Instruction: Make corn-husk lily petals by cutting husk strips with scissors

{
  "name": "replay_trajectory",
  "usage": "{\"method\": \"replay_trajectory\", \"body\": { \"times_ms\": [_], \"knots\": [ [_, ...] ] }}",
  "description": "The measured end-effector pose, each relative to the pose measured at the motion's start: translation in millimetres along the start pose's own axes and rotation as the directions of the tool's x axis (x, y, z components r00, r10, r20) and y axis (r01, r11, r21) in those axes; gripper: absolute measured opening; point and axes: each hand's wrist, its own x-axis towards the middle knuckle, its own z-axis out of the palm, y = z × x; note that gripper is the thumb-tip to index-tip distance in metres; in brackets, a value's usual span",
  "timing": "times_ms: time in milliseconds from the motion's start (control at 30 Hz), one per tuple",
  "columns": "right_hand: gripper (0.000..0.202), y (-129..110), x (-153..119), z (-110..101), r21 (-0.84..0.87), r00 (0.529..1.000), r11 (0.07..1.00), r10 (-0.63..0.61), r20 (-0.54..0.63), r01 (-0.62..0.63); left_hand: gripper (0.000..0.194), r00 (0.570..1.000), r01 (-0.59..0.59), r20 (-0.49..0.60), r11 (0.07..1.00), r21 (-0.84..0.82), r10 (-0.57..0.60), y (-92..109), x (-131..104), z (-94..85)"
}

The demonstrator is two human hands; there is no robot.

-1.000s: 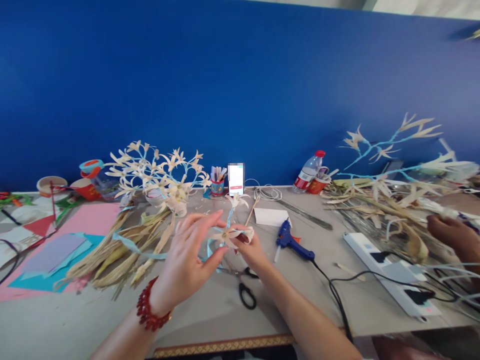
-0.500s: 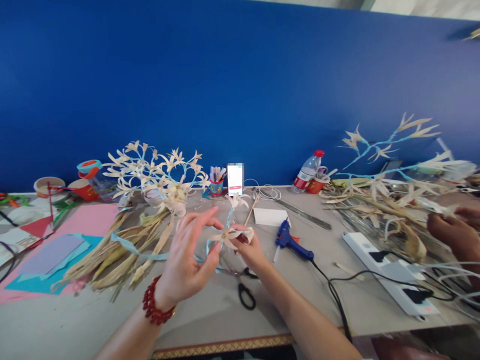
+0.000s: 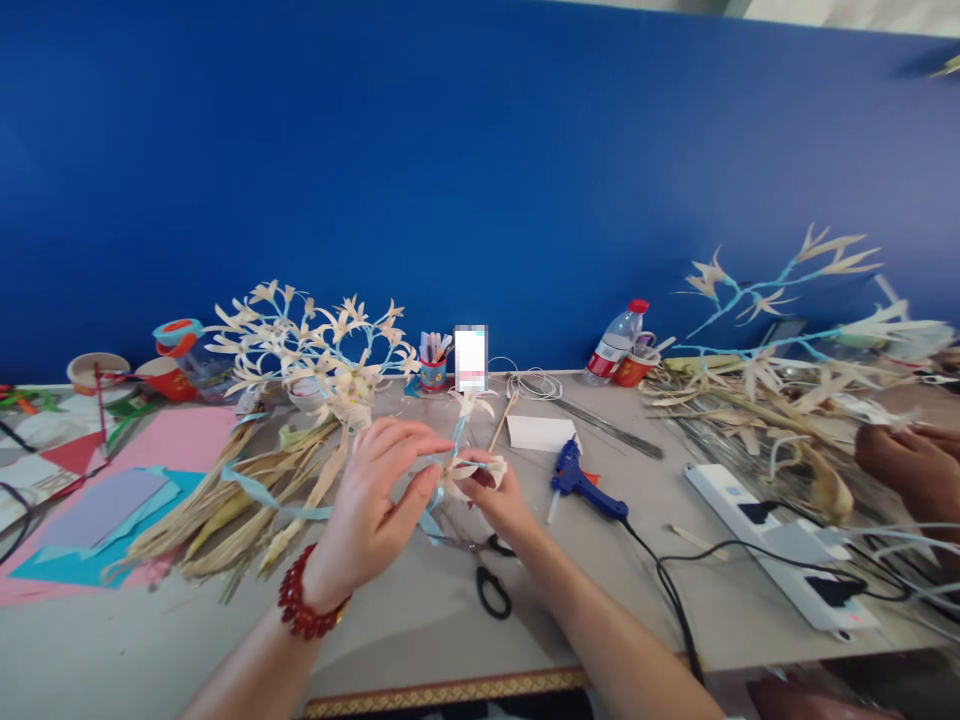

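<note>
In the middle of the head view, my right hand is closed on a branch of pale husk flowers with a light-blue wrapped stem. One white flower tops the branch, and another flower sits lower, between my hands. My left hand, with a red bead bracelet at the wrist, curves beside the lower flower, its thumb and fingers apart. Its fingertips are close to the petals; whether they touch cannot be made out. Light-blue ribbon hangs below. Scissors lie under my right hand.
A blue glue gun lies right of my hands, its cord running towards a white power strip. Dried husks and coloured paper lie left. A phone stands behind. Another person's hand is at far right.
My left hand has tilted slightly and its fingers have curled down over the lower flower, hiding its left petals. My right hand stays nearly in place.
</note>
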Motion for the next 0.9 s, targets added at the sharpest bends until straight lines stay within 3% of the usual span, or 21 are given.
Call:
{"method": "replay_trajectory", "body": {
  "times_ms": [300, 767, 900],
  "knots": [
    [0.029, -4, 0, 0, 0.030, 1.000, 0.999, 0.029, 0.002, -0.030, 0.009, 1.000, 0.001, -0.005, 1.000, -0.012, -0.001, -3, 5, 0.4],
    [0.022, -6, 1, -1, 0.021, 0.999, 0.999, -0.031, 0.036, 0.030, 0.007, 0.992, 0.084, -0.097, 0.996, 0.033, -0.081, 5, 3, 5.8],
    [0.022, -12, 1, 1, 0.004, 0.999, 0.999, -0.032, 0.023, 0.032, 0.007, 0.993, 0.099, -0.074, 0.994, 0.039, -0.096, 2, 3, 4.5]
  ]
}}
